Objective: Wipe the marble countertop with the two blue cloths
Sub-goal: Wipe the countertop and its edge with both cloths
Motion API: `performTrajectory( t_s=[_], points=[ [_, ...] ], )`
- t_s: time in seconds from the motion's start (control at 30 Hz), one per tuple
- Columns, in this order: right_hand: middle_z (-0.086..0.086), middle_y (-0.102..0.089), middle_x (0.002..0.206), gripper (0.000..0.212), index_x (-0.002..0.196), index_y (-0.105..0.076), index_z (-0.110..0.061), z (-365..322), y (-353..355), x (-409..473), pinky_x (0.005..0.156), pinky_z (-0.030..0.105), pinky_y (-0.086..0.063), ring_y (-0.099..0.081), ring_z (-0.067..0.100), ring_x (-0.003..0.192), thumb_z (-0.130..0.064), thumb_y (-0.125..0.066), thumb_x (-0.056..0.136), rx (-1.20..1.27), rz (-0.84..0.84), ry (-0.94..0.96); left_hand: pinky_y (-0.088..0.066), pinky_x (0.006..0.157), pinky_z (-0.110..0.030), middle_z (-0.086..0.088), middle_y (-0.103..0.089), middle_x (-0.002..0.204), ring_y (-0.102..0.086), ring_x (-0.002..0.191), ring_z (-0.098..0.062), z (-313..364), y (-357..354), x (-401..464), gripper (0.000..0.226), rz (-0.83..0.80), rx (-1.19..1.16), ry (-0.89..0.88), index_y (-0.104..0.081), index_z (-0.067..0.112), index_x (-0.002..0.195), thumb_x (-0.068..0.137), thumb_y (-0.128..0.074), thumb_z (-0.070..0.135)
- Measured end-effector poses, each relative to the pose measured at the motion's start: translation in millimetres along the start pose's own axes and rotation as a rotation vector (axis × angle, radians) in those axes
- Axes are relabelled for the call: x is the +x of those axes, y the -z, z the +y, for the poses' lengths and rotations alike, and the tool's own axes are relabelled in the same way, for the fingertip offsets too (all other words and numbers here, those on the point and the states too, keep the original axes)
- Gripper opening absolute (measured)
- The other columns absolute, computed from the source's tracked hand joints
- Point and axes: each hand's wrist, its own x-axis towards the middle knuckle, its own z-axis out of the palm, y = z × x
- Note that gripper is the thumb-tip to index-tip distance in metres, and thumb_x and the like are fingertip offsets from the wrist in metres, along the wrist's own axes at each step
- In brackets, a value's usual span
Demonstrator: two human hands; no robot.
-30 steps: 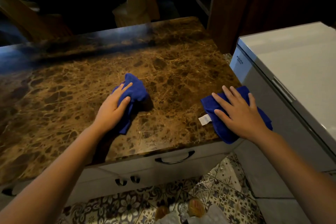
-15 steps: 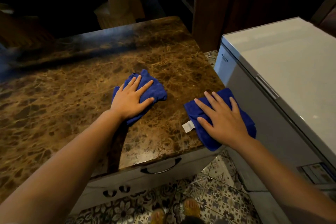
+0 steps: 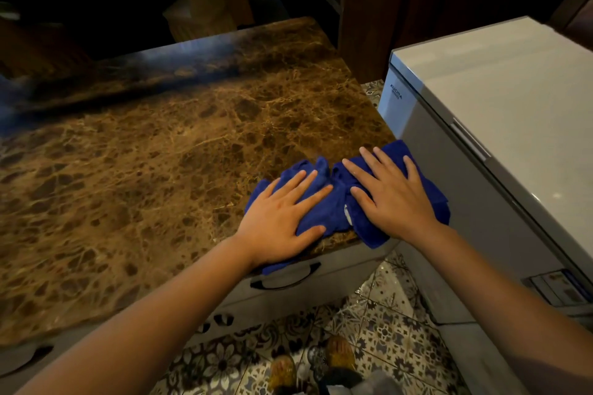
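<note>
Two blue cloths lie bunched side by side at the near right corner of the brown marble countertop (image 3: 154,170). My left hand (image 3: 282,218) presses flat, fingers spread, on the left blue cloth (image 3: 316,218). My right hand (image 3: 390,192) presses flat on the right blue cloth (image 3: 430,192), which hangs a little over the counter's front edge. The two cloths touch between my hands, and a white tag shows there.
A white chest freezer (image 3: 500,125) stands close against the counter's right side. Below the counter's edge is a grey drawer front with a black handle (image 3: 285,279). Patterned floor tiles (image 3: 385,324) and my feet are below. Dark wooden furniture stands behind the counter.
My left hand slid its cloth right and toward the front edge until it met the right cloth. My right hand stayed on its cloth at the corner.
</note>
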Motion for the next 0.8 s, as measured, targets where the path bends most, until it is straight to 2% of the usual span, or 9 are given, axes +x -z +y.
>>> performTrajectory(
  t_s=[0.13,0.27,0.43,0.57,0.7,0.8],
  points=[
    [0.002,-0.022,0.154,0.052,0.140,-0.020,-0.038,0.4,-0.8,0.2,0.110,0.057,-0.009,-0.012,0.020,0.141,-0.051,-0.017,0.091,0.002,0.004,0.004,0.003,0.114,-0.037,0.011,0.003,0.152,0.005,0.142,-0.010,18.5,-3.4,-13.1,0.059,-0.038,-0.008,-0.082,0.006,0.045,0.139,0.089,-0.021,0.062],
    [0.003,-0.023,0.154,0.051,0.140,-0.021,-0.037,0.5,-0.6,0.0,0.110,0.057,-0.010,-0.012,0.021,0.141,-0.049,-0.020,0.091,0.003,0.009,0.006,-0.002,0.114,-0.037,0.011,0.001,0.150,0.004,0.141,-0.010,29.4,-3.7,-20.1,0.056,-0.069,-0.027,-0.155,-0.002,0.041,0.141,0.092,-0.026,0.054],
    [0.002,-0.021,0.154,0.051,0.141,-0.022,-0.036,-0.1,0.8,-0.1,0.110,0.057,-0.008,-0.011,0.020,0.141,-0.049,-0.022,0.092,0.008,0.000,0.004,-0.017,0.113,-0.040,0.001,-0.024,0.152,-0.011,0.139,-0.012,34.2,-2.7,-32.1,0.052,-0.062,-0.067,-0.257,-0.023,0.032,0.142,0.093,-0.035,0.046],
    [0.002,-0.020,0.154,0.051,0.141,-0.021,-0.036,-0.1,2.0,0.0,0.110,0.057,-0.007,-0.009,0.019,0.141,-0.048,-0.022,0.092,0.007,-0.013,0.002,-0.036,0.108,-0.048,-0.005,-0.042,0.145,-0.034,0.136,-0.021,35.0,-0.8,-44.2,0.051,-0.031,-0.080,-0.343,-0.038,0.024,0.137,0.090,-0.047,0.040],
    [0.002,-0.020,0.155,0.051,0.141,-0.020,-0.037,1.0,2.1,0.3,0.110,0.057,-0.007,-0.009,0.019,0.141,-0.049,-0.019,0.091,0.013,-0.024,0.006,-0.034,0.106,-0.043,-0.003,-0.059,0.131,-0.046,0.128,-0.018,34.3,-6.5,-67.4,0.043,0.030,-0.089,-0.374,-0.054,0.025,0.126,0.086,-0.049,0.042],
    [0.001,-0.020,0.154,0.053,0.141,-0.019,-0.037,1.4,1.8,0.7,0.110,0.057,-0.007,-0.009,0.019,0.141,-0.051,-0.016,0.090,0.023,-0.023,0.006,-0.037,0.107,-0.042,-0.004,-0.063,0.125,-0.052,0.123,-0.017,34.7,-11.7,-89.8,0.041,0.100,-0.144,-0.360,-0.058,0.023,0.122,0.084,-0.052,0.040]
  ],
)
